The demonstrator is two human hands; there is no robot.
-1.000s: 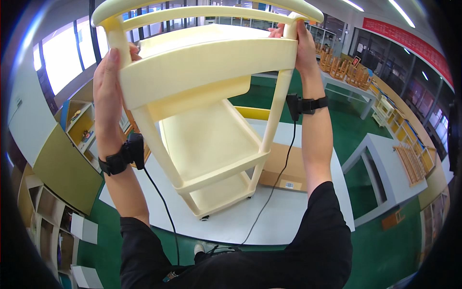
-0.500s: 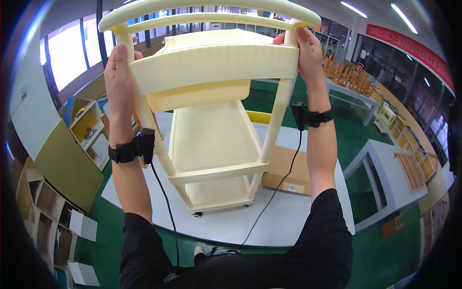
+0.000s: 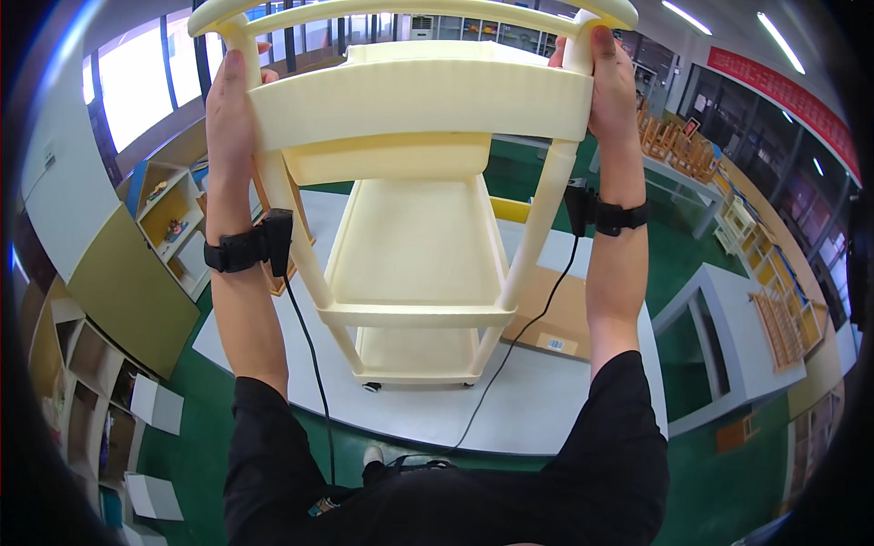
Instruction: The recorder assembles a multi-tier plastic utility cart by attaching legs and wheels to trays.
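A cream plastic utility cart (image 3: 423,105) with several tiers stands upright on a white table (image 3: 423,419), its small casters at the tabletop. My left hand (image 3: 229,114) grips its left post just under the top handle, the thumb up along the near side. My right hand (image 3: 614,96) is wrapped round the matching right post, with fingertips showing behind it. Below the upper tray, the cart's middle shelf (image 3: 414,241) and lower shelf (image 3: 417,350) hold nothing. Black straps with small boxes and cables sit on both my forearms.
A flat cardboard box (image 3: 555,314) lies on the table right of the cart, near a yellow piece (image 3: 510,209). Wooden parts (image 3: 278,273) show behind the left post. Shelves (image 3: 96,364) line the left; a grey table (image 3: 728,337) stands right, with wooden stools (image 3: 683,150) farther back.
The cart's top and both my hands have risen in view, and its right side has shifted right. The cart looks straighter now. My grip on both posts is unchanged.
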